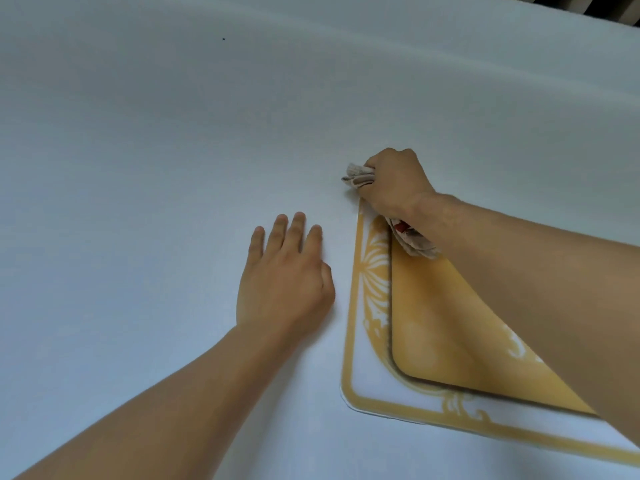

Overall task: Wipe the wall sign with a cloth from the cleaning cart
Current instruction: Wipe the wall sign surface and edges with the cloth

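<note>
White painted wall (138, 168) fills the left and top of the view, bare apart from one small dark speck (223, 39). Left hand (284, 271) lies flat on the wall, fingers spread and loose, grasping nothing, just beside the sign's left edge but not touching it, likely bracing. Next over, the wall sign (433, 323): white plate with a gold border and floral scrollwork, and a raised plain gold panel on top. It sits at lower right, partly hidden by the right forearm (536, 278). Right hand (394, 183) is clenched around a bunched beige cloth (358, 176), pressed at the sign's top-left corner; one end of the cloth pokes out above the fist, the other hangs below it over the gold panel. A red patch shows on the lower end.

Progress, judged: cloth already fetched, cart not in view. Wiping is underway at the upper corner; cannot tell which parts are already clean. The left border, bottom edge and panel probably remain.

Count: two hands, one cloth, one sign, one speck.
</note>
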`<state>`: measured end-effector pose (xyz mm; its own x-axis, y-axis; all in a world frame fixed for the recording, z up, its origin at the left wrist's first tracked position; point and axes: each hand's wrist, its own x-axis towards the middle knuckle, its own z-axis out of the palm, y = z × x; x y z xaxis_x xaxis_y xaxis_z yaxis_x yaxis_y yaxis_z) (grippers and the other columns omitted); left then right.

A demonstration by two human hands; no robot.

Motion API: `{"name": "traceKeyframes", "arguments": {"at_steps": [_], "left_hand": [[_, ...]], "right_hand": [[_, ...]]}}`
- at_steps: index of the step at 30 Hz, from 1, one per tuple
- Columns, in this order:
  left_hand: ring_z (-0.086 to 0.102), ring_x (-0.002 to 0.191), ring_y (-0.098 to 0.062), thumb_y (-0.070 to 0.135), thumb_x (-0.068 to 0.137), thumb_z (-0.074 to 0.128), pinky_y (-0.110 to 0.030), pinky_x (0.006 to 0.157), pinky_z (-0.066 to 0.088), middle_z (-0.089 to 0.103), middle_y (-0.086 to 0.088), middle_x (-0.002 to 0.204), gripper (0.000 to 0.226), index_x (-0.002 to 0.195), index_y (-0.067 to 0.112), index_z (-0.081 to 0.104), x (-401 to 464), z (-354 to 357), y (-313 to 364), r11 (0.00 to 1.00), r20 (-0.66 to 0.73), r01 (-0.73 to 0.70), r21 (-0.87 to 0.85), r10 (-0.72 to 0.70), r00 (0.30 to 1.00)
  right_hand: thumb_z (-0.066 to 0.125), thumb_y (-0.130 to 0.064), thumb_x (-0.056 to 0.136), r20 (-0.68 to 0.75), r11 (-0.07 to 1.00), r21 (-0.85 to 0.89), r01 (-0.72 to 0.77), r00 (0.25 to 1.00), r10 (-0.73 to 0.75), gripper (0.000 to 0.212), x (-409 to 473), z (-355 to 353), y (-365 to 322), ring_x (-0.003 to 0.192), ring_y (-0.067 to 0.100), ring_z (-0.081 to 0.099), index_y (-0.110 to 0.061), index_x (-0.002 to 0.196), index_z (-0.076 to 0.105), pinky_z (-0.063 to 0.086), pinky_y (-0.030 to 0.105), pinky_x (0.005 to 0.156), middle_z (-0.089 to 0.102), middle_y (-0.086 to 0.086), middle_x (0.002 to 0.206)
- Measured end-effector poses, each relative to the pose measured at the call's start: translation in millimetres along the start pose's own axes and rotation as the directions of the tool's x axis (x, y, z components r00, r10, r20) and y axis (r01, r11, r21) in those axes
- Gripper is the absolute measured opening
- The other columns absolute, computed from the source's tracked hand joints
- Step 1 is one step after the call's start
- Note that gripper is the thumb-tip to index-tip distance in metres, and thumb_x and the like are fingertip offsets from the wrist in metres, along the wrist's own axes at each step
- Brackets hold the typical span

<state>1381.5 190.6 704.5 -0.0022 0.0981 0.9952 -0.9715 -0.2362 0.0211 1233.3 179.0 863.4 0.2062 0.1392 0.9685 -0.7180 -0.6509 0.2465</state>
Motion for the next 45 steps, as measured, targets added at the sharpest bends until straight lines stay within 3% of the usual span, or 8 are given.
{"name": "traceKeyframes", "arguments": {"at_steps": [4, 8, 12, 16, 20, 24, 31, 45], "left_hand": [[0.012, 0.151, -0.023, 0.036, 0.089, 0.014, -0.045, 0.123, 0.008, 0.021, -0.004, 0.164, 0.067, 0.152, 0.020, 0.029, -0.4, -2.3, 2.6, 1.000, -0.004, 0.007, -0.001, -0.007, 1.000], [0.014, 0.151, -0.023, 0.036, 0.089, 0.014, -0.045, 0.123, 0.010, 0.024, -0.004, 0.163, 0.067, 0.151, 0.019, 0.032, -0.5, -2.6, 1.9, 1.000, -0.023, 0.018, 0.001, -0.018, 1.000], [0.018, 0.150, -0.023, 0.035, 0.089, 0.017, -0.045, 0.122, 0.012, 0.028, -0.005, 0.161, 0.065, 0.148, 0.018, 0.037, 0.3, -3.5, 4.6, 1.000, -0.035, 0.015, -0.003, -0.015, 0.999], [0.021, 0.149, -0.024, 0.035, 0.088, 0.018, -0.044, 0.122, 0.014, 0.032, -0.006, 0.159, 0.066, 0.145, 0.016, 0.042, 1.4, -3.8, 3.1, 0.999, -0.059, 0.030, -0.019, -0.031, 0.998], [0.021, 0.149, -0.024, 0.034, 0.087, 0.019, -0.044, 0.122, 0.013, 0.032, -0.006, 0.160, 0.065, 0.145, 0.016, 0.042, 1.8, -3.2, 3.1, 1.000, -0.053, 0.021, -0.024, -0.022, 0.998], [0.020, 0.149, -0.025, 0.035, 0.086, 0.018, -0.045, 0.122, 0.013, 0.031, -0.005, 0.160, 0.066, 0.145, 0.016, 0.041, -4.3, -2.4, 0.6, 0.999, -0.052, 0.042, -0.023, -0.044, 0.998], [0.015, 0.151, -0.024, 0.036, 0.086, 0.014, -0.046, 0.123, 0.010, 0.025, -0.006, 0.162, 0.070, 0.150, 0.016, 0.034, -31.7, -8.0, -0.8, 0.997, -0.003, 0.073, -0.006, -0.073, 0.997], [0.007, 0.152, -0.024, 0.039, 0.088, 0.018, -0.047, 0.123, 0.006, 0.015, -0.006, 0.165, 0.070, 0.154, 0.015, 0.027, -84.0, -21.7, -8.7, 0.999, 0.100, 0.029, 0.035, -0.033, 0.994]], "right_hand": [[0.056, -0.014, 0.087, 0.016, 0.999, -0.016, 0.037, 0.999, -0.036, 0.006, -1.8, -3.4, -1.5, 0.082, 0.024, 0.055, -0.013, 0.082, 0.059, 0.037, 0.028, 0.067, 0.058, 0.010, 0.090], [0.056, -0.013, 0.088, 0.026, 0.999, -0.016, 0.029, 0.999, -0.028, 0.012, -4.0, -7.1, -5.1, 0.086, 0.025, 0.055, -0.009, 0.094, 0.066, 0.041, 0.028, 0.067, 0.058, 0.010, 0.093], [0.056, -0.015, 0.087, 0.033, 0.997, -0.031, 0.073, 0.997, -0.072, 0.008, -8.5, -5.4, -16.2, 0.079, 0.024, 0.053, -0.010, 0.081, 0.058, 0.037, 0.028, 0.063, 0.055, 0.009, 0.085], [0.054, -0.017, 0.090, 0.018, 0.970, -0.201, 0.134, 0.991, -0.133, 0.028, -15.8, 1.8, -30.7, 0.079, 0.023, 0.047, -0.014, 0.067, 0.039, 0.034, 0.030, 0.066, 0.044, 0.003, 0.071], [0.056, -0.020, 0.089, -0.001, 0.984, -0.147, 0.096, 0.995, -0.098, 0.030, -21.9, 0.2, -29.5, 0.077, 0.023, 0.047, -0.015, 0.065, 0.038, 0.035, 0.029, 0.063, 0.040, 0.002, 0.068], [0.056, -0.023, 0.088, -0.070, 0.981, -0.154, 0.121, 0.989, -0.132, 0.012, -40.1, 9.1, -35.1, 0.080, 0.023, 0.050, -0.013, 0.083, 0.055, 0.033, 0.028, 0.068, 0.058, 0.006, 0.086], [0.055, -0.034, 0.091, -0.154, 0.993, -0.081, 0.085, 0.983, -0.097, 0.032, -72.8, 24.5, -36.7, 0.106, 0.026, 0.053, -0.011, 0.113, 0.062, 0.038, 0.028, 0.086, 0.061, 0.009, 0.112], [0.058, -0.032, 0.088, -0.156, 1.000, 0.013, -0.004, 0.988, 0.006, 0.031, -142.5, 29.6, -55.8, 0.112, 0.022, 0.047, -0.013, 0.112, 0.059, 0.041, 0.027, 0.084, 0.058, 0.001, 0.113]]}}
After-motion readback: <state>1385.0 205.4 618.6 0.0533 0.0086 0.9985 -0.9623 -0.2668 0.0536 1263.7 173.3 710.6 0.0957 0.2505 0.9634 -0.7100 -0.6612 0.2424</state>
